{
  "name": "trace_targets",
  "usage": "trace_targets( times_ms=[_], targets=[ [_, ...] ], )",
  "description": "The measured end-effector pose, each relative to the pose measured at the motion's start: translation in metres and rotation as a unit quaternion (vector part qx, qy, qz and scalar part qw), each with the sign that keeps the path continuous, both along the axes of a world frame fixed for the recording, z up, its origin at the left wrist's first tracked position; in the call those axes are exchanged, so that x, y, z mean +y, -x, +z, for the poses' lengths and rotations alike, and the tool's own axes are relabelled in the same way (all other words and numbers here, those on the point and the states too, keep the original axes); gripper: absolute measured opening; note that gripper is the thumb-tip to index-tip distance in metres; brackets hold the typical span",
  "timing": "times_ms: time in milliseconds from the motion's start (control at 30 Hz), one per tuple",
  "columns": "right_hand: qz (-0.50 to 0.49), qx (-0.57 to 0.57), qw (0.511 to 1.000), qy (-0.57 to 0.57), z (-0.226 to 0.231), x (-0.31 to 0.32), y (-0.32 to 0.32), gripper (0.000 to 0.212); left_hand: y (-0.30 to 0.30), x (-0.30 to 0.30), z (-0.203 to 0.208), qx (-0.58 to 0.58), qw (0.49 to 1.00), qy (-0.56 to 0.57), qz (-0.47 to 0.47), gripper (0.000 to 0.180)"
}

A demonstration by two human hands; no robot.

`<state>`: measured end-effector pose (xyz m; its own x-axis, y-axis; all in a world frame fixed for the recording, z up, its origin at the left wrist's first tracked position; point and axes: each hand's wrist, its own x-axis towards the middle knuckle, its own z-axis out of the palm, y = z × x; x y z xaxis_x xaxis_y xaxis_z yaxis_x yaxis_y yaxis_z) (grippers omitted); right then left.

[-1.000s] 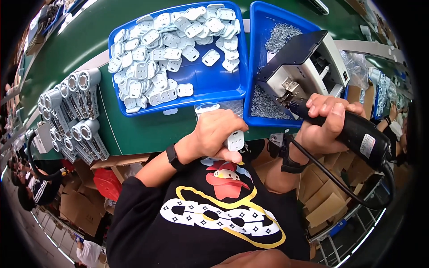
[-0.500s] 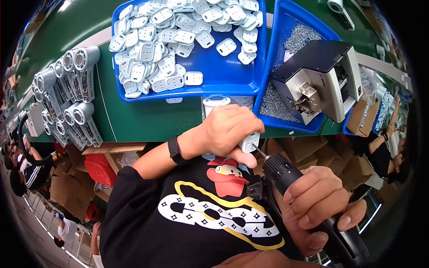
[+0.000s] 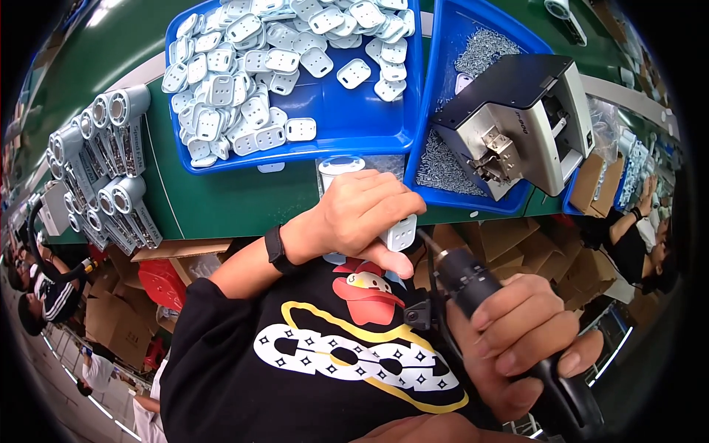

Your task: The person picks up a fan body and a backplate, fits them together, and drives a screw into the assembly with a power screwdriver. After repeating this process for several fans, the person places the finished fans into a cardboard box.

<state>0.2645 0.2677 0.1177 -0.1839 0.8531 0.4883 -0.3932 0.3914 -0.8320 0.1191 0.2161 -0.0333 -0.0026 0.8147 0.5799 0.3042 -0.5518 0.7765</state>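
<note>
My left hand (image 3: 365, 214) is wrapped round a white device with a round head, which looks like a handheld fan (image 3: 336, 167). At its near end, beside my thumb, shows a pale plate with small holes (image 3: 402, 233). In my right hand (image 3: 528, 340) is a black electric screwdriver (image 3: 467, 279), tilted up and to the left. Its bit points at the plate, with a small gap between them; the tip is blurred. Most of the device is hidden by my left fingers.
A blue tray (image 3: 295, 157) heaped with pale plates (image 3: 255, 111) lies ahead. To its right, a screw feeder (image 3: 509, 122) stands in a blue bin (image 3: 461, 203) among loose screws. Several similar devices (image 3: 111, 159) are stacked at left. Cardboard boxes (image 3: 509, 247) lie below the table edge.
The screwdriver bit has come away from the plate, where it was touching a hole. My left hand keeps its grip on the device. The whole view has shifted slightly.
</note>
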Motion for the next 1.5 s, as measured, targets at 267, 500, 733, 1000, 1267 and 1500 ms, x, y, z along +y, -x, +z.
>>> trace_targets(
  times_ms=[267,500,733,1000,1267,1500],
  targets=[
    [-0.133,-0.1,0.986,0.01,-0.051,0.069,-0.024,0.032,0.002,0.002,0.008,0.003,1.0,0.009,-0.025,0.068],
    [0.0,0.015,0.999,0.042,0.01,-0.011,-0.018,0.034,0.001,-0.001,0.005,0.005,1.0,0.014,-0.023,0.07],
    [0.079,0.011,0.997,0.014,-0.005,-0.006,-0.005,0.038,0.002,0.002,0.003,-0.004,1.0,0.007,-0.021,0.073],
    [0.108,0.04,0.993,0.013,-0.009,-0.008,-0.004,0.036,-0.001,-0.001,0.006,-0.01,1.0,0.003,-0.006,0.072],
    [0.085,0.062,0.993,0.059,-0.002,-0.005,0.009,0.032,0.026,-0.006,0.036,0.071,0.996,0.046,0.015,0.057],
    [0.037,-0.255,0.945,0.202,-0.036,0.01,0.061,0.038,0.209,0.083,0.065,0.384,0.9,-0.024,0.207,0.036]
  ],
)
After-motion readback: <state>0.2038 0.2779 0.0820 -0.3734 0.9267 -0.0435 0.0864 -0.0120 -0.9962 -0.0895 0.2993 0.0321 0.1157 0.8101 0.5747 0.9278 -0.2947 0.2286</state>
